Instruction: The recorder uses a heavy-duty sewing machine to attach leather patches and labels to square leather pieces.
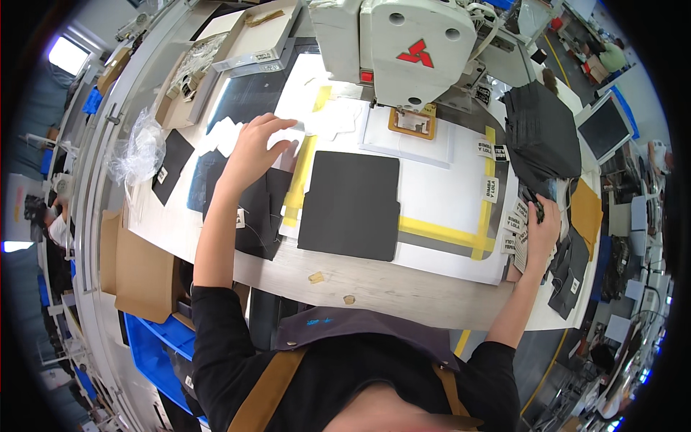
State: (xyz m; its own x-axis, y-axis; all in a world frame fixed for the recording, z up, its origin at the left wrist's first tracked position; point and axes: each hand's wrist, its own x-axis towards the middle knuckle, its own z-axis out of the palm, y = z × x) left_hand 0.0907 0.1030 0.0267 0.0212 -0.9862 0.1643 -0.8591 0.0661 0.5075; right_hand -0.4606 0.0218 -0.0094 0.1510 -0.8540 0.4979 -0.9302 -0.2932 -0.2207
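Note:
My left hand has its fingers apart over the left side of the work surface, near small white pieces and dark fabric pieces. My right hand is closed on a small dark tool, apparently snips, beside several white fabric labels at the right. Between my hands a dark grey rectangular panel lies flat on a white template sheet edged with yellow tape. Behind it, under the machine head, sits a small yellow frame on a clear plate.
A stack of black pieces and mustard fabric lie at the right. Open boxes, crumpled plastic and cardboard are at the left, above a blue bin. A screen stands far right. Another person is in the distance.

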